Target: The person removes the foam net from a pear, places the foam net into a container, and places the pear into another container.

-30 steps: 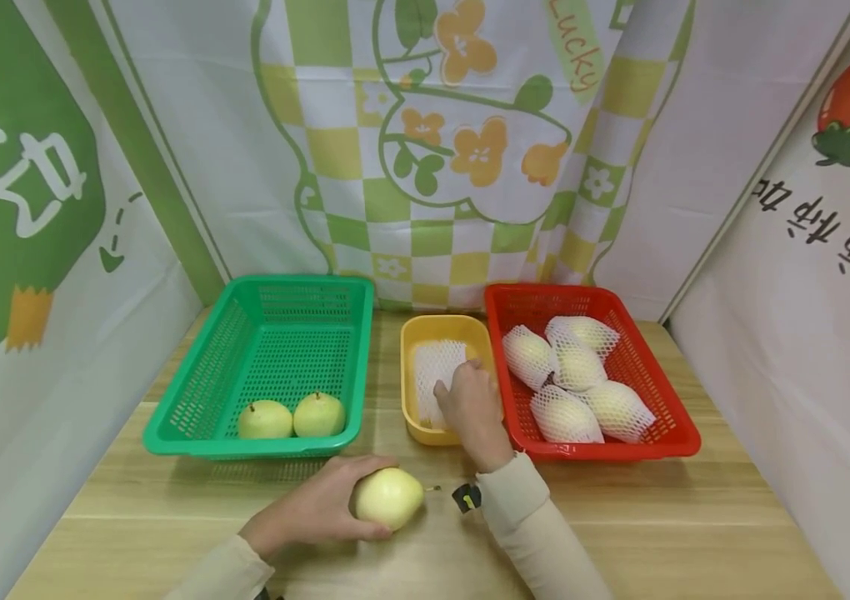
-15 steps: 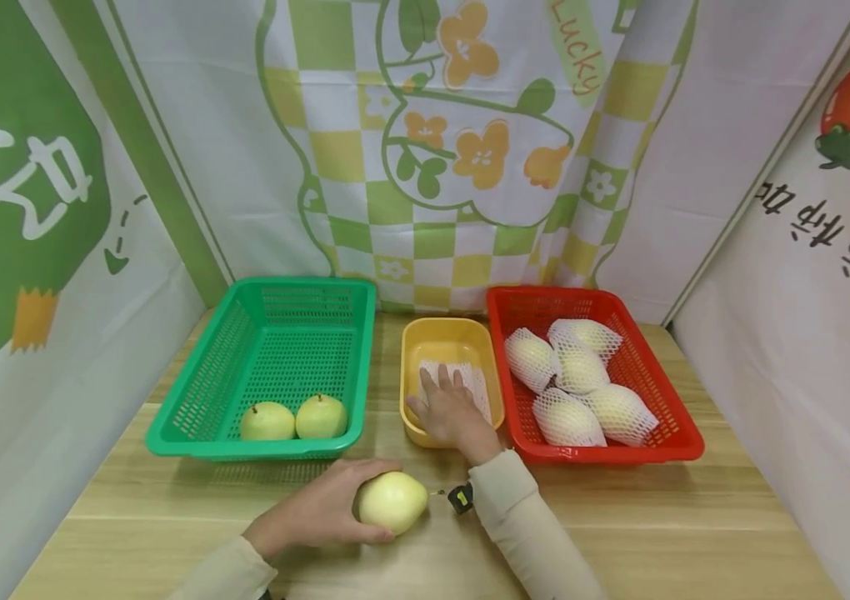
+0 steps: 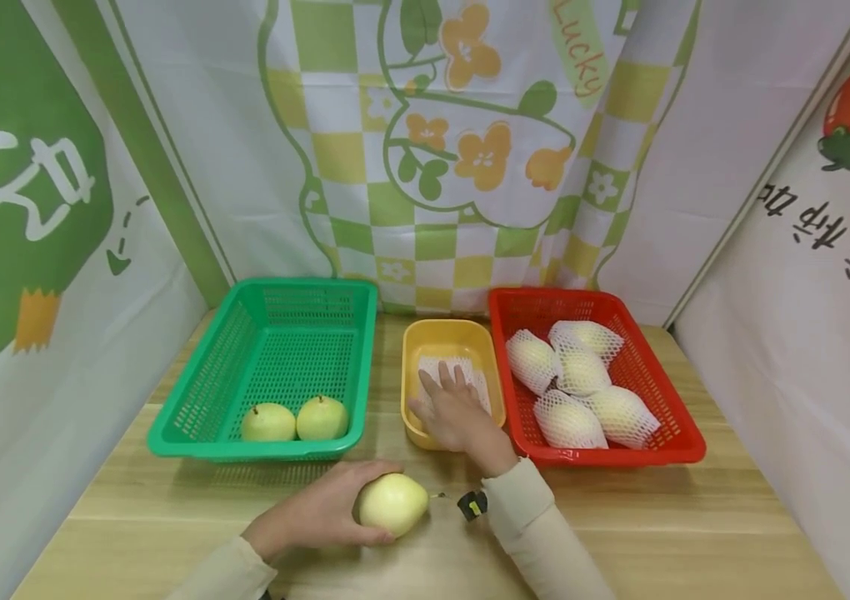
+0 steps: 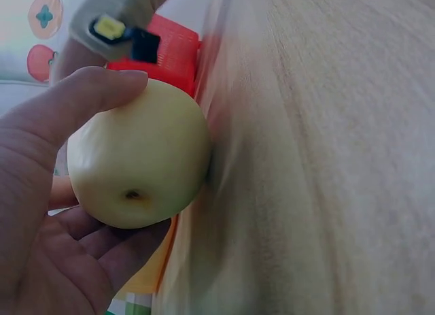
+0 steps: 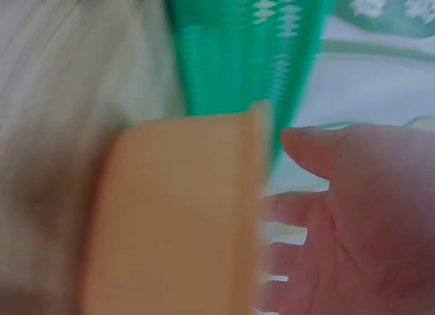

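In the head view my left hand (image 3: 323, 510) holds a pale yellow pear (image 3: 393, 505) on its side at the front of the table, its stem pointing right. The left wrist view shows the thumb over the pear (image 4: 146, 152) and fingers beneath it. My right hand (image 3: 458, 418) reaches over a small yellow bin (image 3: 411, 342), palm down with fingers spread. Under those fingers lie white foam net sleeves (image 3: 481, 385), partly hidden by the hand. From the right wrist, the bin's wall (image 5: 177, 213) covers most of the fingertips of the right hand (image 5: 367, 213).
At the left a green basket (image 3: 267, 358) contains two bare pears (image 3: 322, 417). A red basket (image 3: 503, 321) on the right holds several net-wrapped pears (image 3: 569, 419). Behind stands a printed curtain (image 3: 395, 192), with white side walls around the wooden table (image 3: 132, 533).
The right hand has gone from curled fingers at a raised foam net to spread fingers over the nets, which now lie lower in the bin. The left hand keeps its grip on the pear.
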Demonstrator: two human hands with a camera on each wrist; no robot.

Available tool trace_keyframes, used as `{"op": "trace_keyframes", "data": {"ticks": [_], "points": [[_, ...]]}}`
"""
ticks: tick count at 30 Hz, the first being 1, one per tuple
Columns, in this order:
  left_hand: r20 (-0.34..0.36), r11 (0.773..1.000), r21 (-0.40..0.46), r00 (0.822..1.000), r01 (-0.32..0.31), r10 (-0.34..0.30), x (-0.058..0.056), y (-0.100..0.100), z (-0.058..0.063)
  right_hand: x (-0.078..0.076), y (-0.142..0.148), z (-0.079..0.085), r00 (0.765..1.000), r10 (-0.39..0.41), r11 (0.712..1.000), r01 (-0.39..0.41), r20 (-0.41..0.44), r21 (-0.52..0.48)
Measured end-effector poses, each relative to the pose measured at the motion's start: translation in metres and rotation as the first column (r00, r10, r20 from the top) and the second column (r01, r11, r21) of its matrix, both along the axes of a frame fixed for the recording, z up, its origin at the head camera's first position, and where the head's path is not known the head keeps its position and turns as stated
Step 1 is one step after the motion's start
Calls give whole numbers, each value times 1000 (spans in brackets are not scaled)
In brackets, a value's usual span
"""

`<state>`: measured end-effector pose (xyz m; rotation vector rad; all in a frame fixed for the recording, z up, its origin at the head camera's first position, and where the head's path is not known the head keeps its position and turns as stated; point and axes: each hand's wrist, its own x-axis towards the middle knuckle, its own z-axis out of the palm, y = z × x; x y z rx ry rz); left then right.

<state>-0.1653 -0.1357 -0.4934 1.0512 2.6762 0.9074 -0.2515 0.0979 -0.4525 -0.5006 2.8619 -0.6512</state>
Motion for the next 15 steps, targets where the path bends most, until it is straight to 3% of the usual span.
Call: {"op": "trace_keyframes", "data": {"ticks": [6, 9, 12, 15], "points": [[-38, 999, -35, 999, 16, -17, 5, 0, 1, 36, 22, 38, 993, 73, 997, -70, -89, 34], [-27, 998, -59, 999, 29, -31, 5, 2, 5, 45, 40, 53, 990, 93, 994, -85, -104, 73], [-9, 996, -68, 998, 56, -56, 4, 5, 8, 45, 60, 57, 986, 111, 990, -98, -125, 105], [6, 994, -70, 996, 84, -84, 3, 7, 11, 42, 79, 51, 974, 144, 982, -118, -178, 145]]}}
